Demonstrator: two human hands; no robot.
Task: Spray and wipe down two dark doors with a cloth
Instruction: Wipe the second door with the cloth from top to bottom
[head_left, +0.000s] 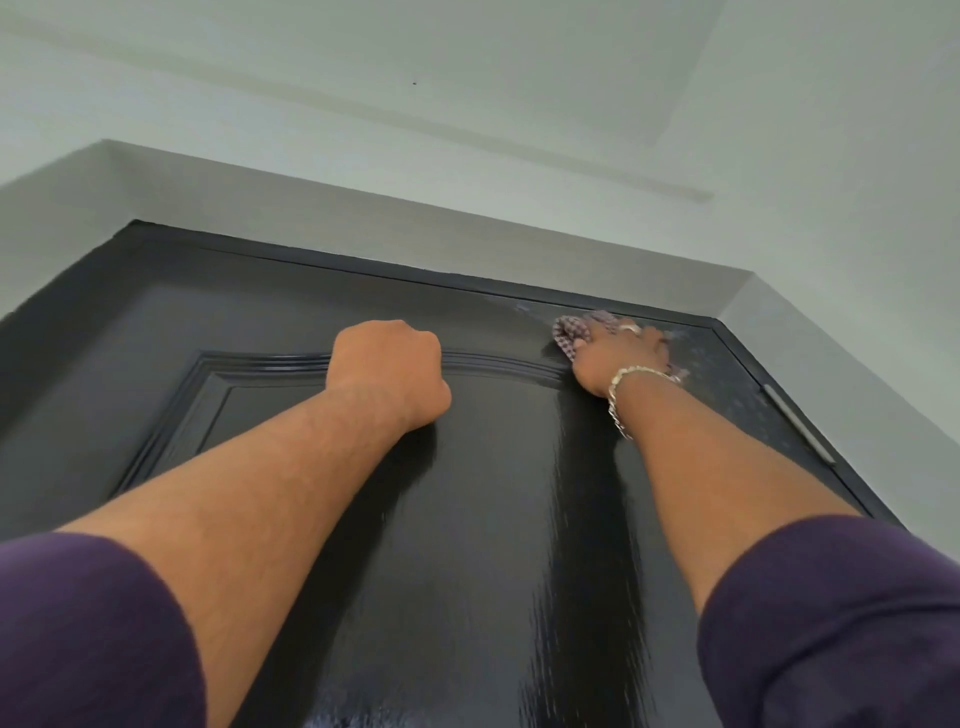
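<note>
Wiping the top right corner of the dark door (467, 519), the right hand (621, 358) pressed a checked cloth (569, 338) flat against the wood just under the frame's top edge, fingers spread over the fabric (a ring and a chain bracelet (631, 395) showed on that hand and wrist). The left hand (389, 371) was clenched into a fist holding nothing, braced against the raised panel moulding (249, 366). Misty spray residue (727, 374) lay beside the cloth, toward the hinge side. To do this step well, the cloth probably needed long overlapping passes with steady pressure, working down from the top so no streaks dried on the glossy surface.
</note>
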